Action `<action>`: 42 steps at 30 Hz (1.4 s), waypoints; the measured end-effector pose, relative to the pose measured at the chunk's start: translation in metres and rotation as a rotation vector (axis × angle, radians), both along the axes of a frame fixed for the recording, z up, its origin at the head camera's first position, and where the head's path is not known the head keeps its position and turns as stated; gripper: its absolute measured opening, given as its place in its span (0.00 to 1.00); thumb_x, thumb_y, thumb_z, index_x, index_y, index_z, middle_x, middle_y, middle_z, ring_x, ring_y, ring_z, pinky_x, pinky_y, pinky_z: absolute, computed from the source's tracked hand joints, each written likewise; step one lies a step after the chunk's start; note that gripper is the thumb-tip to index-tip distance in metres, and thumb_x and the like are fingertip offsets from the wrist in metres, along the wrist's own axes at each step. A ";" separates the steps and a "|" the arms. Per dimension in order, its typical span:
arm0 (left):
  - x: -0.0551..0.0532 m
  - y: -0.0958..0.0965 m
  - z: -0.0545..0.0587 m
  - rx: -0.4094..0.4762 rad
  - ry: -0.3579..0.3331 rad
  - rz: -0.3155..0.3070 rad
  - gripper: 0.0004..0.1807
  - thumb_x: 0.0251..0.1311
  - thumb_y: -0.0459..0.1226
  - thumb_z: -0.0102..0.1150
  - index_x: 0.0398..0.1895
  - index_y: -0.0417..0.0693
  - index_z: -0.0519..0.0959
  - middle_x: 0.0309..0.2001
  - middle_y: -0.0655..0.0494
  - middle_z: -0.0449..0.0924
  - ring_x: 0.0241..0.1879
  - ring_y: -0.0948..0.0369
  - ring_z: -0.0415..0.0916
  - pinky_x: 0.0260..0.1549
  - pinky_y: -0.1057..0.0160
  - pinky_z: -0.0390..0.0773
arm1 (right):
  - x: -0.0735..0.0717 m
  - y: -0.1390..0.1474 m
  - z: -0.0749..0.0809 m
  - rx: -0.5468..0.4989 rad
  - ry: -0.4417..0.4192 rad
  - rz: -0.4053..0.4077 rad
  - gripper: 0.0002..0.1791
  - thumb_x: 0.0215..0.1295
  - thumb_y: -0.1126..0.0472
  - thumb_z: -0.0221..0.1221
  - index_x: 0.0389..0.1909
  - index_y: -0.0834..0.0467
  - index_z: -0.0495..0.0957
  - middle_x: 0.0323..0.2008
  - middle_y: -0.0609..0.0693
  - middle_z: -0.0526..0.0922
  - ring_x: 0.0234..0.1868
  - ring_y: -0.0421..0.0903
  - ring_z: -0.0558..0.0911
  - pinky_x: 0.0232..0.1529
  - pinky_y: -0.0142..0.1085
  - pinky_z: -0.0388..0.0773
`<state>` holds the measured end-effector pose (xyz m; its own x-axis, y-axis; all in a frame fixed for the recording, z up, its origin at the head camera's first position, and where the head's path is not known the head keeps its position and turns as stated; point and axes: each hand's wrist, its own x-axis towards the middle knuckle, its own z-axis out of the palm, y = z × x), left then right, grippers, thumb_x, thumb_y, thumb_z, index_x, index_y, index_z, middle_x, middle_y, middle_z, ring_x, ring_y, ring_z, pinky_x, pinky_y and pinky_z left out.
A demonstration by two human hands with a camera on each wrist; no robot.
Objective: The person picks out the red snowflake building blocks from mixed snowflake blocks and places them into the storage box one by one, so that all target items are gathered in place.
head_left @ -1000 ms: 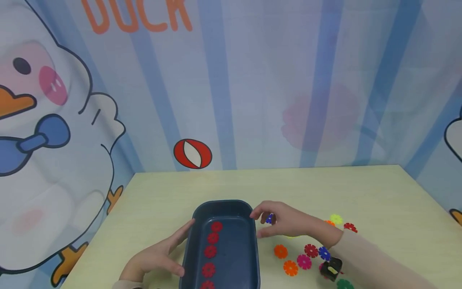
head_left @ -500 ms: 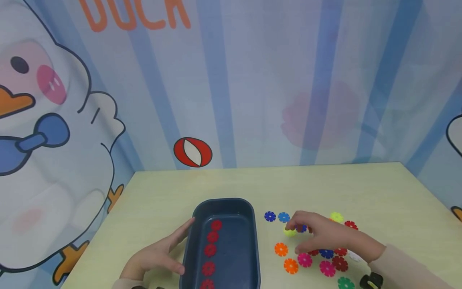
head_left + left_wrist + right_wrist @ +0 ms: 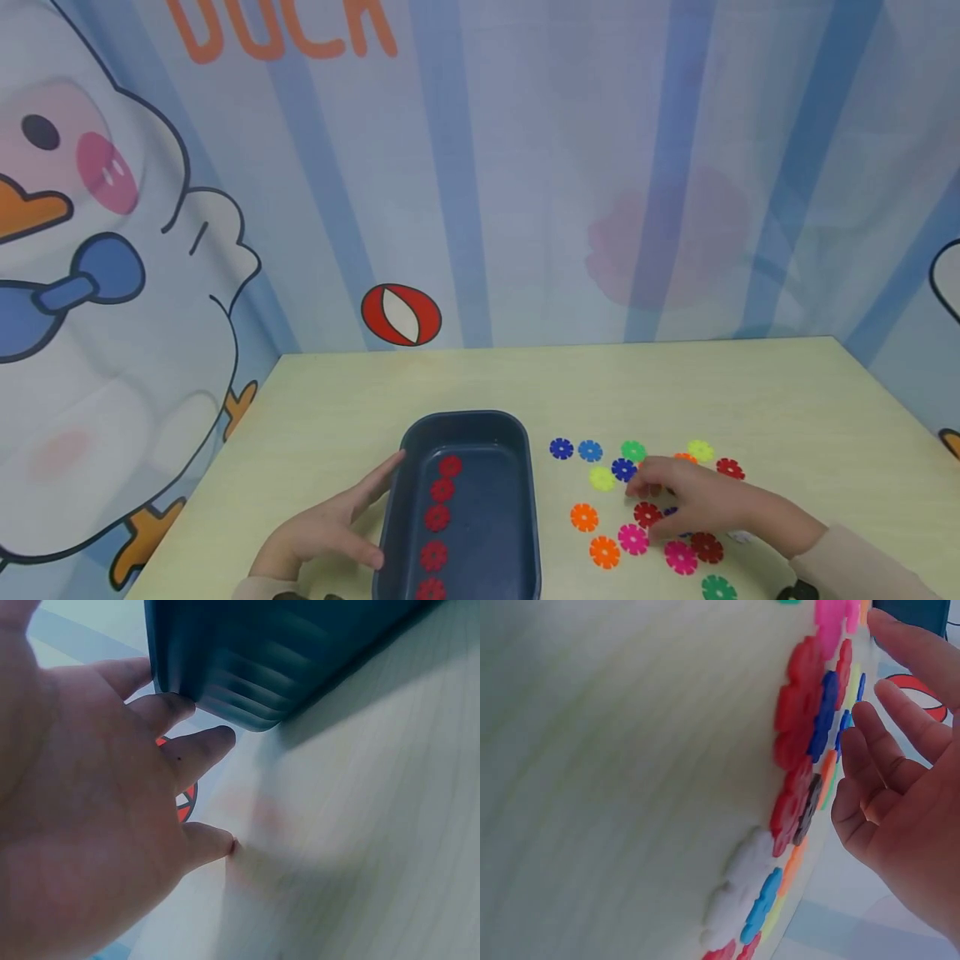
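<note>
A dark blue tray (image 3: pixel 504 508) stands on the table, with a column of red flower-shaped discs (image 3: pixel 437 517) along its left half. My left hand (image 3: pixel 324 527) touches the tray's left side, its fingers extended; the left wrist view shows fingertips (image 3: pixel 178 705) against the outer wall. To the right, my right hand (image 3: pixel 705 497) hovers low over scattered flower-shaped discs, thumb and fingers apart. A dark red disc (image 3: pixel 647 513) lies between thumb and index finger in the head view, and I see no grip on it. Some discs are hidden under that hand.
Around the right hand lie orange discs (image 3: pixel 584 517), pink discs (image 3: pixel 680 557), a green disc (image 3: pixel 718 588), a yellow disc (image 3: pixel 602 478) and blue discs (image 3: pixel 561 449). White discs (image 3: pixel 742 885) show in the right wrist view. A printed curtain (image 3: pixel 525 167) hangs behind the table.
My right hand has moved from the tray's right rim rightward over the scattered discs, then lower towards the dark red one. The left hand and tray have stayed put.
</note>
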<state>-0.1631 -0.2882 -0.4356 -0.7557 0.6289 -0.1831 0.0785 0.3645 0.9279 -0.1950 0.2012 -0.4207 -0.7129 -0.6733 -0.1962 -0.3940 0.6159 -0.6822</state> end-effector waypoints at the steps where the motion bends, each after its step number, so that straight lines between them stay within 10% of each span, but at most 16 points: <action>1: 0.000 0.000 0.000 -0.001 0.002 0.001 0.61 0.49 0.48 0.73 0.78 0.60 0.38 0.77 0.46 0.34 0.74 0.40 0.34 0.64 0.29 0.38 | 0.000 0.000 0.000 0.010 -0.003 -0.003 0.20 0.53 0.52 0.71 0.45 0.50 0.77 0.43 0.41 0.76 0.45 0.41 0.74 0.43 0.31 0.77; 42: 0.001 0.000 0.000 -0.004 0.021 -0.006 0.60 0.49 0.48 0.72 0.78 0.60 0.38 0.77 0.46 0.35 0.74 0.41 0.35 0.65 0.32 0.40 | -0.003 -0.007 -0.006 0.111 0.012 -0.001 0.15 0.52 0.58 0.71 0.36 0.47 0.74 0.30 0.41 0.73 0.33 0.39 0.72 0.32 0.30 0.73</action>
